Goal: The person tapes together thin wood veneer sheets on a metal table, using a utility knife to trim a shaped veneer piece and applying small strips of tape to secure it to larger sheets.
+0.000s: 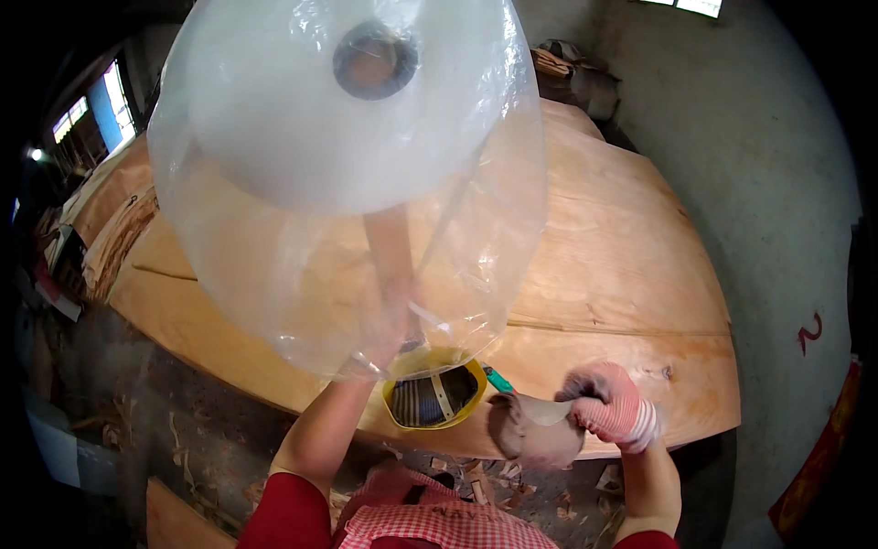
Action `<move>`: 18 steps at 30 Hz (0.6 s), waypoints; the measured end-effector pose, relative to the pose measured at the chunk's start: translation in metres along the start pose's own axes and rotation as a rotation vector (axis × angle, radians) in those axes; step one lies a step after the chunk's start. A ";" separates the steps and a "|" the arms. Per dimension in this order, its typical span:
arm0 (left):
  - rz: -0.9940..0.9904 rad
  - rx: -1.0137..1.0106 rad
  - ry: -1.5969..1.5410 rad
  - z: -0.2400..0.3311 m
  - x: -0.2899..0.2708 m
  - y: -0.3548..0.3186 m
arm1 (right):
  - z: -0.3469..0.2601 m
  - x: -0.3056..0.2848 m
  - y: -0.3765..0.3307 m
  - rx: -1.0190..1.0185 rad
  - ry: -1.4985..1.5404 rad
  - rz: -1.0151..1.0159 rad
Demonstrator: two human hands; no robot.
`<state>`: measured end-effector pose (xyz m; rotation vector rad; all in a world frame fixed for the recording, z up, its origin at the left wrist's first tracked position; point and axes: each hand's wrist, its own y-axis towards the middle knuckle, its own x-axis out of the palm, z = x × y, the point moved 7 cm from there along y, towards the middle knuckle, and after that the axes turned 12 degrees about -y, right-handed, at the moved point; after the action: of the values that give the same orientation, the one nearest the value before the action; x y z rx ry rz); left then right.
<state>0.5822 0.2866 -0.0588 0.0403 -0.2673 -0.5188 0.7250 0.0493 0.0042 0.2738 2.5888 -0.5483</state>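
Observation:
A large clear plastic bag (476,274) around a white roll (274,137) with a round hollow core fills the upper left. My left hand (389,316) shows blurrily through the plastic, and its finger pose and hold are unclear. A brown strip (390,242) runs between that hand and the roll. Just below the bag lies an upturned yellow hard hat (477,395) with a striped lining and a strap. My right hand (617,404), in a pink and white striped glove, is closed on a limp brownish cloth (544,435). Beside the hat is a green-handled tool (497,378).
Wide wood sheets (622,238) form a stack under the hat and cloth, with a seam across the top. Bundled wood sheets (119,233) stand at the left. A grey wall (759,183) rises along the right. Wood scraps (512,471) litter the floor near me.

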 end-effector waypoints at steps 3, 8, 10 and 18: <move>-0.033 0.059 0.138 -0.040 -0.012 0.026 | 0.111 -0.020 0.003 0.053 -0.265 0.357; -0.099 0.541 0.801 -0.073 -0.006 0.051 | 0.198 -0.003 0.041 0.320 -0.823 0.483; -0.099 0.409 0.642 -0.071 -0.007 0.052 | 0.205 -0.002 0.053 0.401 -0.795 0.427; -0.203 0.058 0.523 -0.098 -0.019 0.044 | 0.006 0.052 0.151 -0.102 -0.256 0.235</move>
<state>0.6136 0.3313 -0.1533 0.2579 0.2360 -0.6814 0.7254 0.1872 -0.0762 0.4371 2.2892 -0.3406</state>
